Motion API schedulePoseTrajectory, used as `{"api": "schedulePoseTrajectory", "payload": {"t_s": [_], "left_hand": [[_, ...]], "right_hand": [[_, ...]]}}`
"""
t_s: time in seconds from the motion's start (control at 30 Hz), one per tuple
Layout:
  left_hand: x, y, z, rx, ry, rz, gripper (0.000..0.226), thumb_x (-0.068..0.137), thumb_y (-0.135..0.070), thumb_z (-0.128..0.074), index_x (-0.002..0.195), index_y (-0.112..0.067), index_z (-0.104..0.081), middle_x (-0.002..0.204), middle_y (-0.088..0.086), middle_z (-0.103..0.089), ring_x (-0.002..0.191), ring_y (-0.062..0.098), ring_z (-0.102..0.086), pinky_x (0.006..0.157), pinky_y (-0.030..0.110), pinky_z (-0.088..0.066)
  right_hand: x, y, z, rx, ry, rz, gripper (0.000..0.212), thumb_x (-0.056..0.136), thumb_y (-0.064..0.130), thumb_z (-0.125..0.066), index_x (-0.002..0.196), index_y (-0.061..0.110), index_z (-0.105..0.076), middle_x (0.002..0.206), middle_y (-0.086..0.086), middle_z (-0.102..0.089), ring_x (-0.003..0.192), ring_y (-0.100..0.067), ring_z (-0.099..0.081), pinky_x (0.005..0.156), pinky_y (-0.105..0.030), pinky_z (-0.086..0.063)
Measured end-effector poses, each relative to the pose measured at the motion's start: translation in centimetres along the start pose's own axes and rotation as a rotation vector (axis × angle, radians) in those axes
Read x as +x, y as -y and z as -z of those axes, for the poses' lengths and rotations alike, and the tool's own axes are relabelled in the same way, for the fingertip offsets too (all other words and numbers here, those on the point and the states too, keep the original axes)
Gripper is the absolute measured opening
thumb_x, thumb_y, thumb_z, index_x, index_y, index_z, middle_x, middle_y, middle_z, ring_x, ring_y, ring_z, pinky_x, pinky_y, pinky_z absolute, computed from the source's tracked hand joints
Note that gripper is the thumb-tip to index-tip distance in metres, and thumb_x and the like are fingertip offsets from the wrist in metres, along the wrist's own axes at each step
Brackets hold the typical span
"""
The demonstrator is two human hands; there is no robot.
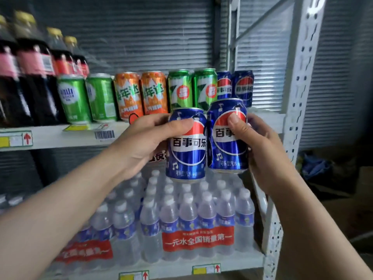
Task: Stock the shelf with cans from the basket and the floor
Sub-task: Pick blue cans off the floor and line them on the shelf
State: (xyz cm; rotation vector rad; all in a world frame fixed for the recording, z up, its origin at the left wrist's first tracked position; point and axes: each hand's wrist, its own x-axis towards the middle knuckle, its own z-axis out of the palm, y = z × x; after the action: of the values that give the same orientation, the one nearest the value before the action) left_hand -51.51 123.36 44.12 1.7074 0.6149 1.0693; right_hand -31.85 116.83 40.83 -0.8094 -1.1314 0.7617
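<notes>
Hands level with shelf [60, 136] edge. My left hand [141, 140] wrapped round one blue can [186, 156], right hand [260, 146] round second can [226, 146], cans touching. I'd slide both upright in before blue cans at back [243, 85], labels forward.

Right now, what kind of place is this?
Probably a small shop or its stockroom. A metal shelf carries price tags and a barcode label, with facing rows of soda cans above shrink-wrapped water bottles. Each hand holds a blue cola can.
</notes>
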Motion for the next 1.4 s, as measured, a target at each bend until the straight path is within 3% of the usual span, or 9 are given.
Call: {"api": "schedulePoseTrajectory", "payload": {"t_s": [0.1, 0.17, 0.23, 0.5, 0.57, 0.8, 1.0, 1.23, 1.4], "left_hand": [[2.1, -2.9, -0.8, 0.050, 0.014, -0.045, 0.031, 0.057, -0.033, -0.073, 0.081, -0.015, -0.076, 0.089, 0.002, -0.078, 0.083, 0.011, -0.072, 0.087, 0.030, -0.051], [3.7, -4.3, -1.3, 0.059, 0.031, -0.067, 0.029, 0.057, -0.033, -0.072, 0.078, -0.013, -0.075, 0.080, -0.001, -0.077, 0.073, 0.007, -0.071, 0.076, 0.024, -0.052], [5.2, -5.4, -1.7, 0.086, 0.065, -0.076, 0.030, 0.061, -0.033, -0.070, 0.081, -0.012, -0.074, 0.076, -0.002, -0.076, 0.067, 0.006, -0.070, 0.066, 0.020, -0.053], [12.2, -8.6, -2.5, 0.325, 0.196, -0.099, 0.050, 0.064, -0.033, -0.082, 0.103, -0.003, -0.071, 0.096, 0.011, -0.077, 0.091, 0.025, -0.072, 0.080, 0.029, -0.057], [13.8, -9.8, -3.1, 0.420, 0.241, -0.100, 0.048, 0.066, -0.030, -0.083, 0.108, -0.011, -0.070, 0.102, 0.009, -0.076, 0.096, 0.023, -0.072, 0.085, 0.032, -0.058], [18.6, -13.7, -4.7, 0.773, 0.300, -0.168, 0.036, 0.074, -0.036, -0.078, 0.107, -0.025, -0.071, 0.099, -0.009, -0.075, 0.090, 0.005, -0.071, 0.080, 0.022, -0.058], [20.3, -14.9, -5.0, 0.965, 0.361, -0.152, 0.043, 0.066, -0.053, -0.076, 0.104, -0.032, -0.071, 0.099, -0.016, -0.073, 0.092, 0.000, -0.066, 0.088, 0.024, -0.051], [21.8, -12.9, -5.7, 1.014, 0.413, -0.110, 0.049, 0.069, -0.047, -0.081, 0.114, -0.030, -0.069, 0.105, -0.018, -0.069, 0.096, 0.000, -0.063, 0.086, 0.022, -0.050], [22.6, -11.6, -6.1, 1.074, 0.436, -0.095, 0.055, 0.061, -0.051, -0.084, 0.111, -0.033, -0.071, 0.103, -0.018, -0.071, 0.097, 0.006, -0.065, 0.091, 0.032, -0.053]], "right_hand": [[1.3, 2.6, 1.2, -0.032, 0.010, 0.056, 0.050, 0.080, 0.038, -0.067, 0.122, 0.012, -0.062, 0.113, -0.013, -0.073, 0.100, -0.027, -0.072, 0.082, -0.039, -0.060], [2.4, 4.1, 1.8, -0.075, 0.017, 0.094, 0.050, 0.078, 0.040, -0.067, 0.119, 0.012, -0.064, 0.111, -0.013, -0.073, 0.100, -0.026, -0.072, 0.090, -0.043, -0.058], [3.5, 5.3, 2.5, -0.116, 0.027, 0.126, 0.050, 0.077, 0.041, -0.066, 0.117, 0.012, -0.065, 0.104, -0.010, -0.075, 0.091, -0.022, -0.073, 0.085, -0.040, -0.059], [8.3, 7.7, 5.6, -0.180, 0.072, 0.187, 0.037, 0.081, 0.038, -0.060, 0.109, 0.015, -0.069, 0.099, -0.007, -0.076, 0.091, -0.021, -0.074, 0.074, -0.029, -0.059], [9.5, 8.2, 6.3, -0.178, 0.073, 0.176, 0.035, 0.081, 0.037, -0.059, 0.107, 0.016, -0.070, 0.101, -0.009, -0.076, 0.094, -0.024, -0.073, 0.078, -0.034, -0.059], [13.3, 10.2, 8.2, -0.217, 0.065, 0.186, 0.034, 0.085, 0.034, -0.055, 0.105, 0.011, -0.069, 0.099, -0.014, -0.075, 0.092, -0.027, -0.072, 0.069, -0.025, -0.058], [13.7, 11.4, 8.8, -0.278, 0.026, 0.139, 0.030, 0.081, 0.032, -0.061, 0.109, 0.024, -0.068, 0.104, 0.000, -0.076, 0.098, -0.013, -0.072, 0.088, -0.029, -0.049], [14.3, 11.4, 9.0, -0.398, -0.052, 0.043, 0.016, 0.089, 0.016, -0.067, 0.100, 0.028, -0.065, 0.089, 0.007, -0.077, 0.084, -0.006, -0.073, 0.062, -0.015, -0.055], [14.1, 9.4, 8.9, -0.427, -0.106, 0.046, 0.017, 0.092, 0.018, -0.064, 0.101, 0.031, -0.061, 0.100, 0.004, -0.074, 0.086, -0.006, -0.072, 0.068, -0.021, -0.057]]}}
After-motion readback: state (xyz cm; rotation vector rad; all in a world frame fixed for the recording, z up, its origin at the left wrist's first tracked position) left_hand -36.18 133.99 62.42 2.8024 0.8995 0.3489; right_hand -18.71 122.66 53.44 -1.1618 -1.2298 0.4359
